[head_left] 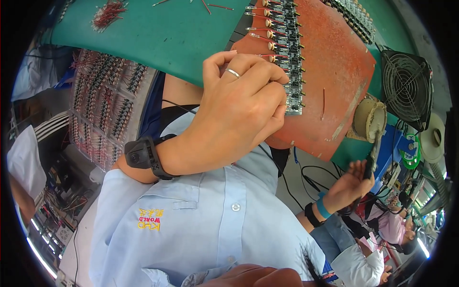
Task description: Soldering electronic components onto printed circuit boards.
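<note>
My left hand (248, 98), with a ring on one finger, is over the left side of a strip of small circuit boards (295, 67). Its fingers are closed at the boards; what they pinch is hidden behind them. Short red wires (260, 36) run out leftward from the strip's upper boards, beside round brass-coloured parts. Farther right and lower, my right hand (346, 189) closes around a dark stick-like tool (369, 165), too small to make out exactly. This tool lies just below a round pale pot (370, 119).
A brown-red mat (330, 62) lies under the strip, with a loose red wire (323, 103) on it. A pile of red wires (109, 15) rests on the green bench (158, 40). Trays of wired parts (107, 100) stand left; a black fan (406, 86) stands right.
</note>
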The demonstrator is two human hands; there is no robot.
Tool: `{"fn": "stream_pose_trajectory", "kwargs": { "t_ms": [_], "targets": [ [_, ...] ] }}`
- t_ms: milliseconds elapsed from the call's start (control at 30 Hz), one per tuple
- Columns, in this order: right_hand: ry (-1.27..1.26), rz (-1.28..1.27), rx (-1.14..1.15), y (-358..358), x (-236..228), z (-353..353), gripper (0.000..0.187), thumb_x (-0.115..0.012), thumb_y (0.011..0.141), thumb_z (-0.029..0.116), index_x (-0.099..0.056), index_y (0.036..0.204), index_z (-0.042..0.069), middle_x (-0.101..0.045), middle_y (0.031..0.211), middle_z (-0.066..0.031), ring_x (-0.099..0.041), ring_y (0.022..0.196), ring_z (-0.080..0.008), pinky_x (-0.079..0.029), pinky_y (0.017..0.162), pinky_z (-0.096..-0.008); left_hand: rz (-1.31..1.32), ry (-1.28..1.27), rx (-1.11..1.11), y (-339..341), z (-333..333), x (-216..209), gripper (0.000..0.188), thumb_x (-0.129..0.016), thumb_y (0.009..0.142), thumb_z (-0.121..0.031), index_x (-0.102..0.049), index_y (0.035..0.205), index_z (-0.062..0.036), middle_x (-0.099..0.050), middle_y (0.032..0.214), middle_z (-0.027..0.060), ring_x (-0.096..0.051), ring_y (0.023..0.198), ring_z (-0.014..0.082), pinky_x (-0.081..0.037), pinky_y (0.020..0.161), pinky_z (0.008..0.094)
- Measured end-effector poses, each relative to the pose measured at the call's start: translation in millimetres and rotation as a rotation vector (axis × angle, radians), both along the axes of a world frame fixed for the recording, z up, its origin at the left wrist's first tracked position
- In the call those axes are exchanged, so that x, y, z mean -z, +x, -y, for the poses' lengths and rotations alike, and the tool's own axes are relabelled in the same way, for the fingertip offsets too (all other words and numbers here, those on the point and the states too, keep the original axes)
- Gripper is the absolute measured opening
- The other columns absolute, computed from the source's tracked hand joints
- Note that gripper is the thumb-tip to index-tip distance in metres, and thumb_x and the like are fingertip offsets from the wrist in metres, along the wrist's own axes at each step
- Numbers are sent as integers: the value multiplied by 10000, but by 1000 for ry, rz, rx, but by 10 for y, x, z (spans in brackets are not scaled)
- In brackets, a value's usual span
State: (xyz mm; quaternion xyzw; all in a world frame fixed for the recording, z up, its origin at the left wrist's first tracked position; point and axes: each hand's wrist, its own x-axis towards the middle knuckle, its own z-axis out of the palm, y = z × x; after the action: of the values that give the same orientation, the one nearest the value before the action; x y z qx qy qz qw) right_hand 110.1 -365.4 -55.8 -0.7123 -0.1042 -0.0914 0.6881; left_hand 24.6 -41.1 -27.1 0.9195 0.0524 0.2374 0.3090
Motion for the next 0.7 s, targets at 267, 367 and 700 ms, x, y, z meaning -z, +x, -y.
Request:
{"fn": "stream_pose_trajectory", "kwargs": {
  "t_ms": [267,367,700],
  "targets": [
    [-250,317,-196,-153,-346,-368,441,-599,917,407,-523,1067,-1,-631,1084,-211,-596,982,-318,-440,882,-443,-7,13,-3,6,-3,14,117,-702,682,-61,-610,735,-110,-633,1023,-8,-559,1028,230,-334,938,401],
    [-345,344,-385,-189,-474,-637,472,-681,846,408,-536,1034,0,-652,997,-197,-607,947,-328,-439,850,-461,-14,18,-5,11,-8,9,120,-704,681,-62,-609,737,-109,-633,1028,-10,-559,1030,226,-334,937,401],
    [-424,265,-511,-190,-488,-834,455,-808,715,326,-571,945,12,-684,858,-162,-631,885,-329,-438,794,-466,-31,-1,-5,5,1,-1,127,-712,683,-71,-607,741,-112,-629,1036,-16,-548,1039,222,-328,946,407]
  ]
}}
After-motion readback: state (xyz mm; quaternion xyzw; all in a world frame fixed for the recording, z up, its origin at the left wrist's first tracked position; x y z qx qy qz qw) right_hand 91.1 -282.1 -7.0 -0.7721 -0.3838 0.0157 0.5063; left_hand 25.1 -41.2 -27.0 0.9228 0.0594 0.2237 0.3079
